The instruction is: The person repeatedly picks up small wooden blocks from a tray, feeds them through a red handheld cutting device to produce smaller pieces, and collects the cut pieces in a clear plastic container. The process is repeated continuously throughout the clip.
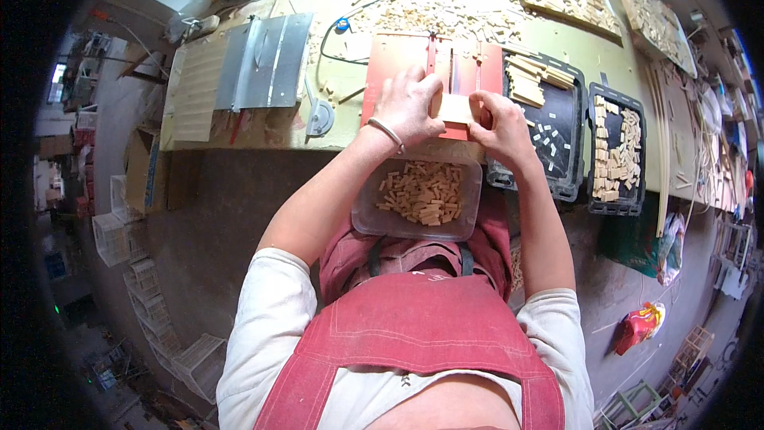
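A short, flat piece of pale wood (456, 109) lies across the front of a red saw table (387, 60), by its narrow slot. My left hand (407, 105) grips the wood's left end between thumb and curled fingers. At the right end, my right hand (503, 129) pinches the same piece, with fingers bent. Below my hands, a clear plastic bin (368, 219) rests on my lap. Many small wooden blocks (426, 193) fill it.
A black crate (567, 179) to the right holds wooden strips; another black crate (613, 205) beside it holds small blocks. A grey metal saw table (282, 64) and an angle gauge (320, 119) sit to the left. Wood offcuts (469, 4) cover the back of the bench.
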Motion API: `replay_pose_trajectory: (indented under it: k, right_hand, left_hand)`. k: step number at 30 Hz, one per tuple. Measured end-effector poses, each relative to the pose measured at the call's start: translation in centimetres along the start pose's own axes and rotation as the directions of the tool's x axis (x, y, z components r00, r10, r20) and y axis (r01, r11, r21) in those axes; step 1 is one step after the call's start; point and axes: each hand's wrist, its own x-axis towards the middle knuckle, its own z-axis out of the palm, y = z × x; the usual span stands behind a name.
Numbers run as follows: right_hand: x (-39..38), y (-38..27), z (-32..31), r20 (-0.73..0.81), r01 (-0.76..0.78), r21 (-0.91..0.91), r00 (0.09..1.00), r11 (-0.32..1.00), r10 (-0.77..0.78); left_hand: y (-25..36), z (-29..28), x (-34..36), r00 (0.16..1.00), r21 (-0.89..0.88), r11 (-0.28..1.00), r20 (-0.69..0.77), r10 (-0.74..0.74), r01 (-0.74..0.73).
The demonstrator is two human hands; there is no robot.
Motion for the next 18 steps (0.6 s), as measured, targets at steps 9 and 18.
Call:
replay_pose_trajectory:
  k: [9, 18]
  right_hand:
    - [2.7, 1.5, 0.3, -0.014, -0.041, -0.040, 0.999, 0.998, 0.040]
    - [4.4, 2.0, -0.2, -0.009, -0.062, 0.026, 0.998, 0.998, 0.062]
  left_hand:
    - [-1.1, 0.1, 2.7, 0.999, -0.050, 0.998, 0.031, -0.037, 0.039]
    - [-1.4, -0.5, 4.6, 0.996, -0.069, 0.996, 0.073, -0.051, 0.056]
